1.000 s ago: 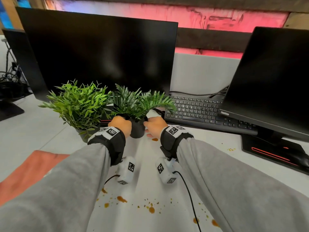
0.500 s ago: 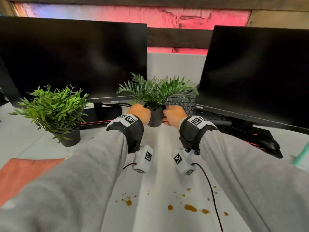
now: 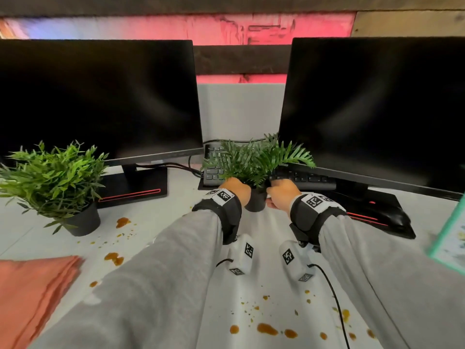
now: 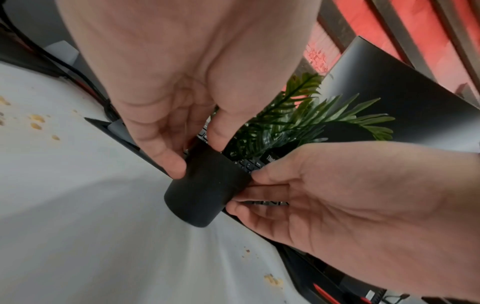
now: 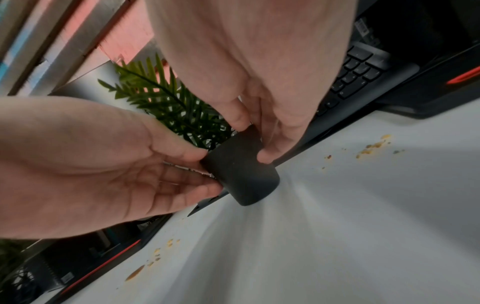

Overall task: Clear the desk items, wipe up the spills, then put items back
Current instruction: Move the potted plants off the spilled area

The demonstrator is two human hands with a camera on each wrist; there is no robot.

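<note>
A small fern in a black pot [image 3: 255,202] is held between both hands, low over the white desk [image 3: 251,238] in front of the keyboard [image 3: 304,178]. My left hand [image 3: 236,190] grips the pot's left side, thumb and fingers curled round it [image 4: 197,156]. My right hand [image 3: 280,191] grips the right side [image 5: 255,142]. In the wrist views the pot [image 4: 205,191] tilts slightly. Brown spills [image 3: 266,328] dot the desk near me, with more further left [image 3: 114,258]. A folded orange cloth [image 3: 30,293] lies at the near left.
A second, bushier plant [image 3: 55,177] in a black pot stands on the desk at left. Two dark monitors [image 3: 100,96] [image 3: 377,109] stand behind on black bases. A black mouse [image 3: 392,217] sits on the right base. A teal-edged box [image 3: 450,238] is at the right edge.
Both hands have carried the fern pot to the right, away from the bushier plant, to a spot in front of the keyboard. My view has turned right with it.
</note>
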